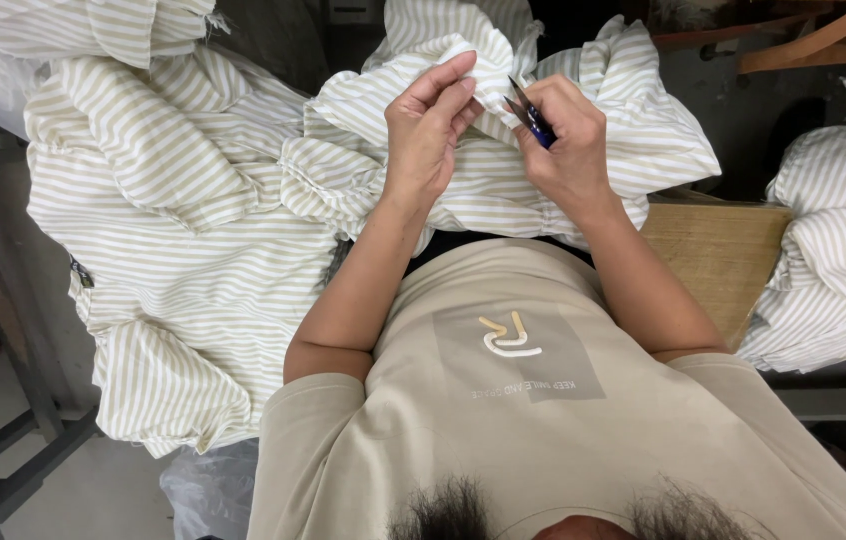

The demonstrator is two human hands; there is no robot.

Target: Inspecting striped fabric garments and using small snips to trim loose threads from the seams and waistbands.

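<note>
Fabric of a beige-and-white striped garment lies bunched across the person's lap and the wooden table. The left hand pinches a fold of it between thumb and fingertips. The right hand grips small blue-handled thread snips, blades pointing at the pinched fold. More striped garments are piled at the left, another stack at the right.

One head-worn camera looks steeply down from close above the person's chest. Both hands, the left hand and right hand, sit near at 12 o'clock, with striped cloth spreading to 9 o'clock.
</note>
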